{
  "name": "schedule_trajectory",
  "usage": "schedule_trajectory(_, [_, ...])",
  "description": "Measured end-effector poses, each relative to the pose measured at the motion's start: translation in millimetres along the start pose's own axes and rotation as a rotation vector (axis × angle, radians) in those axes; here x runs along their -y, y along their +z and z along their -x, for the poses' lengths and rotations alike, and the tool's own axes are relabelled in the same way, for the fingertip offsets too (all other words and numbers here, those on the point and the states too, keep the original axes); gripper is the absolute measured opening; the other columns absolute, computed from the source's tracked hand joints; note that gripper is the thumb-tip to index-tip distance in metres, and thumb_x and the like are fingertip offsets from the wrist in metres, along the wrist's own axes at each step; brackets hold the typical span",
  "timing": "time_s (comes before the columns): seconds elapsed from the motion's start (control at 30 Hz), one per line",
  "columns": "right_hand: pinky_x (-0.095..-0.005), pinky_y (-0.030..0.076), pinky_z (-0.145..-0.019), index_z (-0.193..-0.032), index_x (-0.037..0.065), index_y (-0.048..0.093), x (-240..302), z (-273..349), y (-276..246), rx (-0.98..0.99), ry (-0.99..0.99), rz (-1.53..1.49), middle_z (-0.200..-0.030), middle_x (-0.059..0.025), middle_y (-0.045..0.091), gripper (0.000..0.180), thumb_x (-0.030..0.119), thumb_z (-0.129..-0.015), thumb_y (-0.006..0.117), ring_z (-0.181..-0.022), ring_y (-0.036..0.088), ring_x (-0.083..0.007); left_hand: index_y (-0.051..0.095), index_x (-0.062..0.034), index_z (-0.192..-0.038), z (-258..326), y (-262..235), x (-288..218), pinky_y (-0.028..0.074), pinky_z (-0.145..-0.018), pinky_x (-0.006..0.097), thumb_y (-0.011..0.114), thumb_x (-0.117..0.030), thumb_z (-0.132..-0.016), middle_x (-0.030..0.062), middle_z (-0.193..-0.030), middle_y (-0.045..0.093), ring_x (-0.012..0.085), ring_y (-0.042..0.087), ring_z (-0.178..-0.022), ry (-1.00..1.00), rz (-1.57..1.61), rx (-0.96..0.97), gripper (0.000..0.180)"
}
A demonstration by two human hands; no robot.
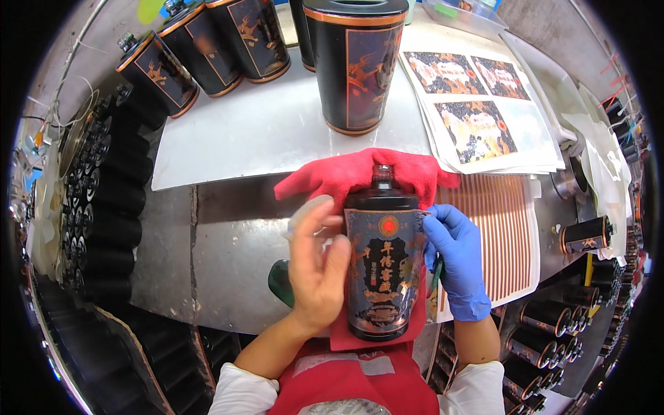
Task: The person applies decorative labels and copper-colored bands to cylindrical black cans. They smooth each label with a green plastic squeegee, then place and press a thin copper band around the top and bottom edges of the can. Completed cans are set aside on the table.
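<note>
A dark bottle (382,325) with a short neck lies tilted toward me on a red cloth (325,173). Its front carries a dark label (382,270) with copper patterns and a red dot. My left hand (318,270), bare with pale covers on some fingertips, is held just left of the bottle, fingers apart and slightly blurred. In a blue glove, my right hand (453,249) pinches at the label's upper right edge. A dark green flat piece (280,282) shows behind my left wrist. Another green bit beside the right fingers is mostly hidden.
A large black container (356,76) stands beyond the cloth. Several black bottles (155,72) line the back left. Printed label sheets (477,114) lie at the right, above a copper-striped sheet (501,242). Stacked black bottles (104,207) flank the metal table (228,270) at left.
</note>
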State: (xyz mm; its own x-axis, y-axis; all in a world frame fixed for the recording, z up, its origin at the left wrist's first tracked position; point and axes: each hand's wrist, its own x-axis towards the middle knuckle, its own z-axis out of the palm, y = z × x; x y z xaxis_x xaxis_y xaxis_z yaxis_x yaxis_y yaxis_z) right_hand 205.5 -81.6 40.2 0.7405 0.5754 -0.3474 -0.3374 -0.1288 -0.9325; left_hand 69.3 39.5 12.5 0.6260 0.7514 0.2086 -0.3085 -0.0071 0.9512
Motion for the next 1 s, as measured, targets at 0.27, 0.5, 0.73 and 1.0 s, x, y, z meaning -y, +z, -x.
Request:
schedule_trajectory(0.27, [-0.0161,0.037,-0.041,-0.094,0.001,0.059,-23.1,33.5,-17.2,0.11,0.093,-0.086,-0.07,-0.0035,0.059,0.017,0.013,-0.084,0.066,-0.047,0.05,-0.0049,0.019,0.0019,-0.144,18.3,-30.0,11.4,0.007,-0.111,0.04,0.039,-0.035,-0.097,0.0244,-0.15,0.012,0.0368,0.011,-0.139,0.019,-0.3,0.46,0.063])
schedule_trajectory(0.5, [-0.0159,0.036,-0.041,-0.087,0.003,0.058,-29.5,49.0,-16.4,0.128,0.166,-0.047,-0.068,-0.0015,0.057,0.015,0.008,-0.079,0.07,-0.047,0.049,-0.0034,0.002,-0.0001,-0.146,24.6,-26.5,19.4,0.014,-0.11,0.036,0.035,-0.045,-0.096,0.0205,-0.15,0.016,0.0312,0.019,-0.137,-0.072,-0.162,0.52,0.074])
schedule_trajectory(0.73, [-0.0156,0.034,-0.042,-0.101,0.003,0.053,-47.2,54.0,-16.9,0.148,0.088,-0.093,-0.072,0.0002,0.055,0.024,0.013,-0.083,0.065,-0.048,0.044,-0.0031,0.0,-0.0003,-0.146,27.2,-27.1,17.2,0.008,-0.111,0.036,0.034,-0.044,-0.097,0.0213,-0.151,0.011,0.0352,0.013,-0.139,-0.007,-0.303,0.575,0.074])
schedule_trajectory(1.0, [-0.0158,0.033,-0.04,-0.106,0.001,0.05,-51.6,47.9,-28.0,0.2,0.124,-0.074,-0.077,-0.0014,0.056,0.033,0.024,-0.086,0.063,-0.045,0.042,-0.0031,-0.011,-0.0028,-0.145,27.3,-28.7,18.0,0.023,-0.107,0.035,0.032,-0.047,-0.096,0.0205,-0.147,0.022,0.0286,0.03,-0.132,-0.049,-0.261,0.563,0.079])
